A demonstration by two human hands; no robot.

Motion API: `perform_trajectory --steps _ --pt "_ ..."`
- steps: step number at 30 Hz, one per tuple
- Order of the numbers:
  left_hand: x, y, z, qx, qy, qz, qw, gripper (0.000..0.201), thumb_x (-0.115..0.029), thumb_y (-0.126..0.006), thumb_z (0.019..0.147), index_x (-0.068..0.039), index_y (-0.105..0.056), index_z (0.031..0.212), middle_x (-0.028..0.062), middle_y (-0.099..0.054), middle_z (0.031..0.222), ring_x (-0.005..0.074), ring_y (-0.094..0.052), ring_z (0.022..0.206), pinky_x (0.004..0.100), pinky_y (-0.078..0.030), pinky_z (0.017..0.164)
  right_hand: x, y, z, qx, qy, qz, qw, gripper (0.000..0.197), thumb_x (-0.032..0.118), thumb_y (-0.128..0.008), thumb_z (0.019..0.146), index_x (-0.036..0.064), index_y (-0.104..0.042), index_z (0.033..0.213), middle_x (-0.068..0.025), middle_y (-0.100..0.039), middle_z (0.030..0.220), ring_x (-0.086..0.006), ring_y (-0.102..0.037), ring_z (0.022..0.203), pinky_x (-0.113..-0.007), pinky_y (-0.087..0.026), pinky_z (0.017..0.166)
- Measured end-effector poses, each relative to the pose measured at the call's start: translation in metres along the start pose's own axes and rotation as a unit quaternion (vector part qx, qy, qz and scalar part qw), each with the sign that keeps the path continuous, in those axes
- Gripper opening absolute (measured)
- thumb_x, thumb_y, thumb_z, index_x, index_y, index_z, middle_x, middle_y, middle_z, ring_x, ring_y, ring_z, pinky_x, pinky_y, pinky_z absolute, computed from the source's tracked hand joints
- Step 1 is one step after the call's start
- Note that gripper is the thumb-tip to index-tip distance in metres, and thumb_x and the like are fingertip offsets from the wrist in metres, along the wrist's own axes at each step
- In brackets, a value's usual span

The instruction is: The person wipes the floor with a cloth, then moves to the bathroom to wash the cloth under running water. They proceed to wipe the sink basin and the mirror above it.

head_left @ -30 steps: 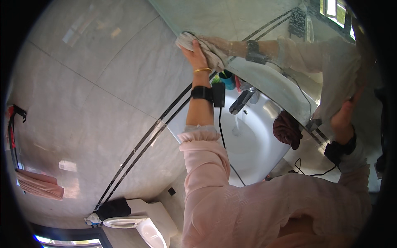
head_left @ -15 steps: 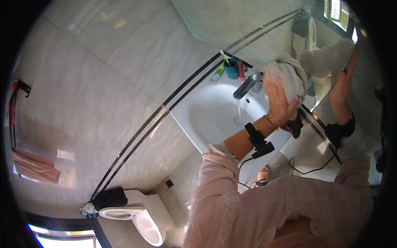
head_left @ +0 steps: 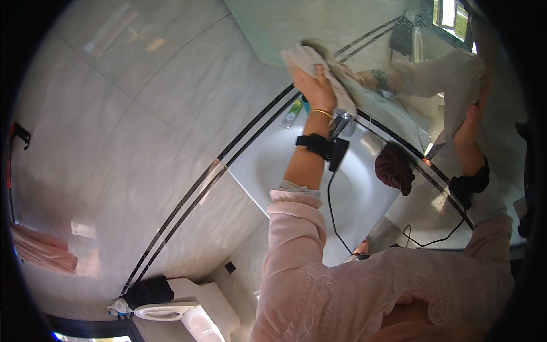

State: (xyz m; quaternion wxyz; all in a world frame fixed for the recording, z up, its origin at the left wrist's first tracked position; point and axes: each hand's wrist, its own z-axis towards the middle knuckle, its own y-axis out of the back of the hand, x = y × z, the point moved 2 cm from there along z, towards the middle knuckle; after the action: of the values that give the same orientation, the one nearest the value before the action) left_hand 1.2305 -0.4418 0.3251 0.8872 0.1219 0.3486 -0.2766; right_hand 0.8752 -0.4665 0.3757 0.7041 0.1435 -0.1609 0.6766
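Observation:
My left hand (head_left: 315, 88) presses a damp-looking white cloth (head_left: 303, 57) against the mirror (head_left: 273, 28), fingers closed over its folds. The cloth covers part of the mirror just above the tap (head_left: 340, 124). At the mirror's right side, my right hand (head_left: 472, 122) rests with its fingers stretched upward along the edge; shadow hides part of them. Below the mirror is a white washbasin (head_left: 256, 171). A crumpled dark maroon cloth (head_left: 394, 169) lies on its right rim.
A green-and-white tube (head_left: 291, 114) and a mostly hidden teal cup stand at the basin's back left. A cable (head_left: 333, 214) hangs from the black strap on my left wrist. A toilet (head_left: 219, 308) stands lower left; a pink towel (head_left: 45, 251) hangs on the left.
My left hand has swept the white cloth leftward and up across the mirror, from right of the tap to above it. The maroon cloth is now uncovered. My right hand stays at the mirror's edge.

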Motion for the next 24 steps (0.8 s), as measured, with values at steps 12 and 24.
perform_trajectory --steps 12,24 --pt "0.208 0.025 0.13 -0.101 0.134 -0.238 0.957 0.035 -0.009 -0.047 0.09 0.003 -0.037 0.122 0.0168 -0.049 0.119 0.029 -0.049 0.107 0.0353 -0.036 0.094 -0.012 0.034 -0.039 -0.071 -0.217 0.107 0.968 0.069 0.057 -0.027 0.091 0.0067 -0.023 0.139 -0.0109 -0.03 0.139 -0.0224 -0.031 0.125 -0.036 -0.024 0.104" --pt "0.04 0.002 0.045 -0.111 -0.021 0.07 0.991 0.069 -0.027 -0.053 0.085 0.008 -0.02 0.136 0.0286 -0.027 0.138 0.0422 -0.024 0.128 0.0463 -0.017 0.106 0.021 0.005 -0.008 -0.022 -0.109 0.185 0.976 0.069 0.045 -0.037 0.092 0.0063 -0.011 0.143 -0.0088 -0.023 0.143 -0.02 -0.026 0.129 -0.033 -0.02 0.105"
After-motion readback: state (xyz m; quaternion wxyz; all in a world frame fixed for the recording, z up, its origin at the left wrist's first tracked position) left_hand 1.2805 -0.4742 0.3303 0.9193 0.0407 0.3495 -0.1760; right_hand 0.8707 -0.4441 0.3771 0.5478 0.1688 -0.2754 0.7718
